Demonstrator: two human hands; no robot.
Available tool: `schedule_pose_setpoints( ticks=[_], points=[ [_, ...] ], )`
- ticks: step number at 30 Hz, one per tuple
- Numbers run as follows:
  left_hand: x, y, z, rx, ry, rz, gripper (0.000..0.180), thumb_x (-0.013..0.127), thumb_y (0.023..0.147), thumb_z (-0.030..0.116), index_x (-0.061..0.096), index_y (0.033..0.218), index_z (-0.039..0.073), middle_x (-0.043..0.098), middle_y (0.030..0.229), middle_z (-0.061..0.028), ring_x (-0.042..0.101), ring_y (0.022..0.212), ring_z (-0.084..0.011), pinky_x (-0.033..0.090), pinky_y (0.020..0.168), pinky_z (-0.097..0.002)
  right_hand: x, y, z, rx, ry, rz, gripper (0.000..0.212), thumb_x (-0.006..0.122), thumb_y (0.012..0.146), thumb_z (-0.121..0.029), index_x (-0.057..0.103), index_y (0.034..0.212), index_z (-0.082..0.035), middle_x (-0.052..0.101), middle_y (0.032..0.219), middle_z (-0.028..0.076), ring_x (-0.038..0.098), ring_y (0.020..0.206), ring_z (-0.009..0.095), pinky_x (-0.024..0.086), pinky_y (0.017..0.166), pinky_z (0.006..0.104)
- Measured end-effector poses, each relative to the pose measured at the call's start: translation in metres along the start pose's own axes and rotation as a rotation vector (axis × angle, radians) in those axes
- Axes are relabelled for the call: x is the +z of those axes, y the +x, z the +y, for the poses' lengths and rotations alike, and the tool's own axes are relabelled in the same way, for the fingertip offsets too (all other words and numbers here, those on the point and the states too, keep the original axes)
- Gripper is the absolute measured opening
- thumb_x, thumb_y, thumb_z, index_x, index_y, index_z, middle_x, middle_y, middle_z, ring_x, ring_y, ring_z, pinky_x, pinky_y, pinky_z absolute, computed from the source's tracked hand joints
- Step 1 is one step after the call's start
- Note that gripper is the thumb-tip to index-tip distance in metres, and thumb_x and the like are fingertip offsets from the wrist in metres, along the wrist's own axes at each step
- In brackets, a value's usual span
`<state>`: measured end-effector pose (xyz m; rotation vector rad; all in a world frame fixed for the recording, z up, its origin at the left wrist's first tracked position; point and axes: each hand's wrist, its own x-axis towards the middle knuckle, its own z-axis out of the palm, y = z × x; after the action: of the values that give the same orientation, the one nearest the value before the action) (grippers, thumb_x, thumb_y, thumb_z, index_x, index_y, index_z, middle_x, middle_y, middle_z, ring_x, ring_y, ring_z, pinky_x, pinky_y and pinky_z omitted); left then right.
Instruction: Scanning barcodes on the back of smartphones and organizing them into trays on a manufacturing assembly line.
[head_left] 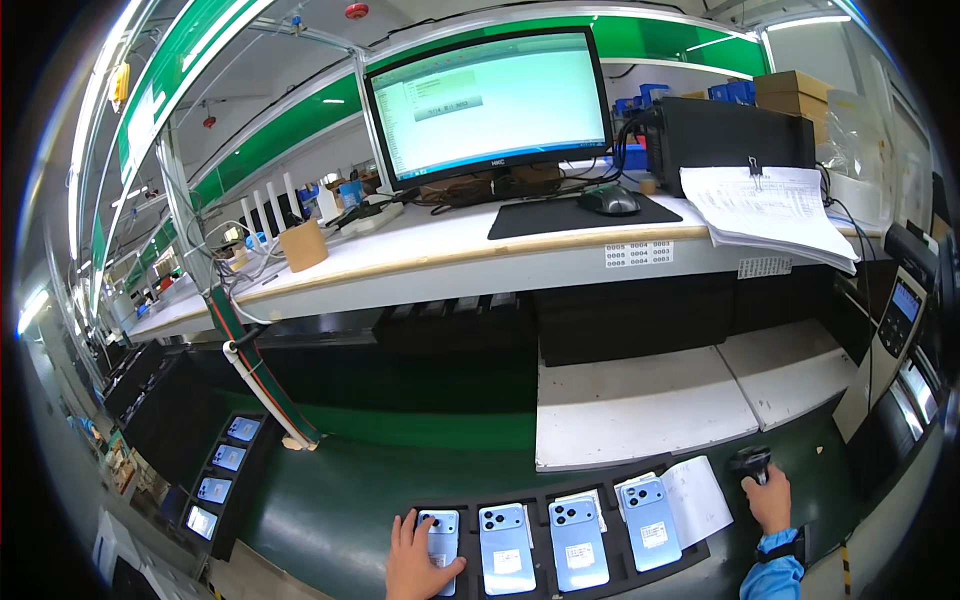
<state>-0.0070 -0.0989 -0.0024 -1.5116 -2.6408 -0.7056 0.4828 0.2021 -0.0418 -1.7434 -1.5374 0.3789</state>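
Note:
My left hand (415,560) rests over the leftmost of several light-blue smartphones, its fingers spread along the left side and its thumb across the lower part. That smartphone (443,530) lies back up in a black tray (540,500), partly hidden by the hand. To its right in the same tray are three more phones, a second phone (507,545), a third phone (578,540) and a fourth phone (650,520), each with a white label. Wrapped round a black handheld scanner (750,461) is my right hand (770,503), just right of the tray.
White paper (697,497) sticks out beside the fourth phone. Another black tray (222,475) with phones stands at the left. Above the green bench (350,490), a shelf carries a monitor (490,105), mouse (610,200) and clipped papers (770,210). A grey device (890,330) stands at right.

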Motion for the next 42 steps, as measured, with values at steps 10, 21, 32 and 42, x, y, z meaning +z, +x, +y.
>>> schedule_pose_setpoints(
  ticks=[10, 21, 32, 42],
  points=[
    [-0.008, 0.001, -0.003, -0.056, -0.559, 0.174, 0.071, 0.081, 0.069, 0.015, 0.056, 0.134, 0.002, 0.054, 0.143, -0.0226, 0.054, 0.132, -0.0349, 0.040, 0.113, -0.0429, -0.017, -0.003, -0.030, 0.131, 0.031, -0.176, 0.042, 0.073, 0.078, -0.027, 0.068, 0.105, 0.006, 0.072, 0.097, 0.028, 0.068, 0.094, 0.048, 0.053, 0.084, 0.0496],
    [0.002, 0.001, -0.014, -0.132, -0.713, 0.231, 0.043, 0.079, 0.069, 0.011, 0.058, 0.107, 0.003, 0.059, 0.136, -0.0223, 0.058, 0.125, -0.0350, 0.042, 0.108, -0.0429, -0.013, -0.002, -0.020, 0.159, 0.103, -0.176, 0.039, 0.074, 0.079, -0.021, 0.069, 0.108, 0.006, 0.074, 0.090, 0.022, 0.071, 0.083, 0.038, 0.054, 0.079, 0.0440],
    [0.001, 0.001, -0.013, -0.163, -0.856, 0.235, 0.035, 0.075, 0.071, 0.004, 0.055, 0.100, 0.003, 0.058, 0.135, -0.0216, 0.056, 0.124, -0.0298, 0.039, 0.109, -0.0400, -0.010, -0.002, -0.016, 0.062, 0.084, -0.112, 0.026, 0.070, 0.082, -0.014, 0.067, 0.101, 0.005, 0.066, 0.071, 0.008, 0.063, 0.060, 0.018, 0.050, 0.055, 0.0338],
    [0.000, 0.001, -0.013, -0.208, -0.956, 0.239, 0.034, 0.073, 0.073, 0.000, 0.045, 0.092, 0.006, 0.056, 0.136, -0.0220, 0.054, 0.123, -0.0248, 0.037, 0.110, -0.0367, -0.033, 0.002, -0.018, -0.104, 0.274, 0.205, 0.065, 0.068, 0.088, -0.008, 0.047, 0.149, -0.012, 0.054, 0.124, 0.009, 0.053, 0.102, 0.019, 0.048, 0.087, 0.0338]
  ],
)
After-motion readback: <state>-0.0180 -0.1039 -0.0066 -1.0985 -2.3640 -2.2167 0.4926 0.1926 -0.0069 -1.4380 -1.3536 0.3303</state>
